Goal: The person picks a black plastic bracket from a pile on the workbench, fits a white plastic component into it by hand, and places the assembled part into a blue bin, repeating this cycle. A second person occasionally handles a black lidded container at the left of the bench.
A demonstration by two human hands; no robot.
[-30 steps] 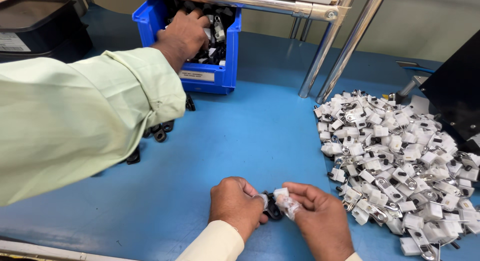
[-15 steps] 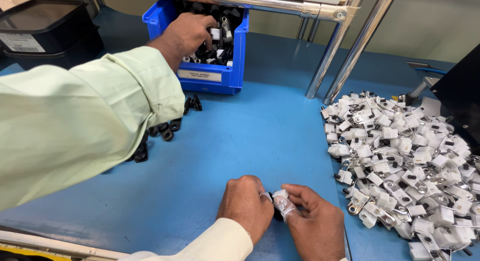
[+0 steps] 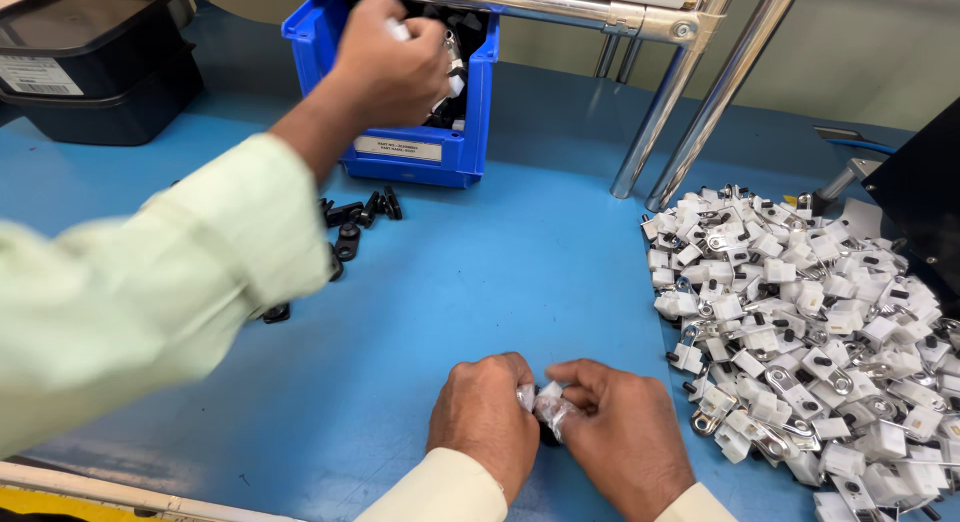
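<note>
From where I sit, the blue table (image 3: 500,272) fills the view, its surface running from the near edge to the far wall. To the right lies a broad heap of small white and metal parts (image 3: 800,322), spreading towards the near right corner. At the far left stands a black tray (image 3: 90,72), and right of it an open blue bin (image 3: 420,132) with dark pieces inside. A co-worker's arm in a pale green sleeve (image 3: 130,312) stretches across from the near left, the co-worker's hand (image 3: 385,67) closed around something white at the bin's rim. A few loose black pieces (image 3: 350,222) lie on the table just in front of the bin. Near the bottom centre, my left hand (image 3: 485,422) and right hand (image 3: 620,437) meet, fingers of both pinched on one small white part (image 3: 545,402) held between them, low over the table, just left of the heap.
</note>
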